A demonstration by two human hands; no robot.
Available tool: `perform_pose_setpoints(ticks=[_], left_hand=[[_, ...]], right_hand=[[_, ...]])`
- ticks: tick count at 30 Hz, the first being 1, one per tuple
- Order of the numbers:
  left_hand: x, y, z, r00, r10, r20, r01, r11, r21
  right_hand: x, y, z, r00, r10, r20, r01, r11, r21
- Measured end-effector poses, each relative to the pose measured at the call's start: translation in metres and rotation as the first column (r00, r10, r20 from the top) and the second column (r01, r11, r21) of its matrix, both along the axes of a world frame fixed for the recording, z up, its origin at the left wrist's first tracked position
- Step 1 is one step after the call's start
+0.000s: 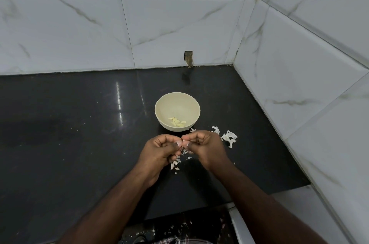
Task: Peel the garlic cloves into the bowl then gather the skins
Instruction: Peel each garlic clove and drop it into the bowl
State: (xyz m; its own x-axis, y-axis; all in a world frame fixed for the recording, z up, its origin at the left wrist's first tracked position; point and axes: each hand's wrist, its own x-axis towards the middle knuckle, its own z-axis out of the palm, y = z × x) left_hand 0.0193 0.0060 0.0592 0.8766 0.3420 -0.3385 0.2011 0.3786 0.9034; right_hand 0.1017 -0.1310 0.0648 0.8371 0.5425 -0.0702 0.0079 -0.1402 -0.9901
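A cream bowl (177, 101) stands on the black counter and holds several peeled garlic cloves (177, 121). Just in front of the bowl, my left hand (159, 149) and my right hand (203, 147) meet above the counter. Both pinch one small garlic clove (182, 141) between thumbs and fingertips; most of it is hidden by the fingers. White garlic skins (229, 137) lie in a clump to the right of my right hand. More skin bits (175, 163) are scattered under and between my hands.
The black counter (79, 133) runs left from a tiled corner; the right wall (299, 83) is close to the bowl. A small hole (188, 57) shows in the back tiles. Skin flakes lie on the floor (179, 227) below the counter's front edge.
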Motion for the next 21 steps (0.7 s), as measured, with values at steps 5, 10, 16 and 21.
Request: perform_pose_setpoints(ticks=[5, 10, 16, 21], left_hand=[[0.0034, 0.0001, -0.0005, 0.999, 0.043, 0.003, -0.043, 0.999, 0.006], [0.0033, -0.0013, -0.0013, 1.000, 0.018, 0.003, -0.018, 1.000, 0.013], [0.0030, -0.0015, -0.0023, 0.999, -0.044, -0.023, 0.044, 0.999, 0.021], [0.0035, -0.0002, -0.0014, 0.998, -0.058, -0.026, 0.059, 0.998, 0.009]], right_hand=[[0.0006, -0.0011, 0.0035, 0.996, 0.049, -0.071, -0.046, 0.998, 0.046], [-0.0002, -0.0003, 0.0034, 0.999, 0.020, -0.047, -0.018, 0.998, 0.054], [0.0008, 0.0009, -0.0010, 1.000, 0.002, -0.017, -0.001, 1.000, 0.025], [0.0026, -0.0002, -0.0007, 1.000, 0.000, 0.003, 0.000, 1.000, 0.009]])
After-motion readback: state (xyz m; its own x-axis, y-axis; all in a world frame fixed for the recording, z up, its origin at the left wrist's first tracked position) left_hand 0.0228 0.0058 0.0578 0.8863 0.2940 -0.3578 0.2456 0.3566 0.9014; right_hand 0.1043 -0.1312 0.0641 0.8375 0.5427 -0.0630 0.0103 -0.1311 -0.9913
